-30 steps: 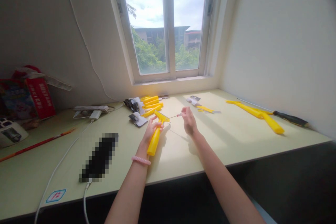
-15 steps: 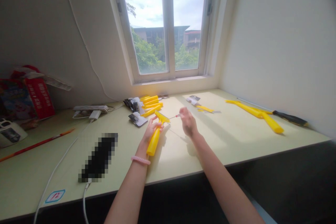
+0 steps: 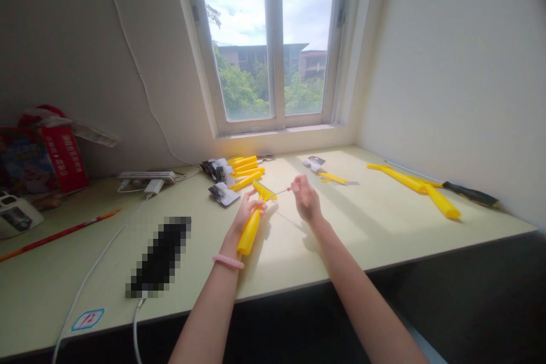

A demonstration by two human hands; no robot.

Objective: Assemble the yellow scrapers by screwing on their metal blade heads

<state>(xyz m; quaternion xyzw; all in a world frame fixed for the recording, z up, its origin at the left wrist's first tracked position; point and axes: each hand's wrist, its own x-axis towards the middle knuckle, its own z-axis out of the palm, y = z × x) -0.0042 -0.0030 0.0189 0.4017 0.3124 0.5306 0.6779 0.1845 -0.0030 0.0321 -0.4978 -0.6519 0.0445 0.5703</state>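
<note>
My left hand (image 3: 247, 211) is shut around a yellow plastic squeegee-like tool (image 3: 251, 231), its T-shaped head (image 3: 263, 191) pointing up and right. My right hand (image 3: 305, 200) pinches a thin metal rod (image 3: 279, 191) with a small pink end (image 3: 289, 189). The rod's far end reaches the yellow head, though the exact contact is too small to tell. A pink beaded bracelet (image 3: 228, 262) circles my left wrist. Both hands are raised just above the pale green desk (image 3: 324, 239).
Yellow handles (image 3: 245, 169) and black-and-white packaging cards (image 3: 224, 194) lie beyond my hands. To the right are a yellow strip (image 3: 333, 178) and a black-handled yellow tool (image 3: 426, 189). At left are a power strip (image 3: 147, 177), a blurred phone-shaped object (image 3: 158, 257), a cable and a red box (image 3: 63, 158).
My right hand and the thin rod have edged slightly left toward the yellow head. My left hand still grips the yellow tool in nearly the same place.
</note>
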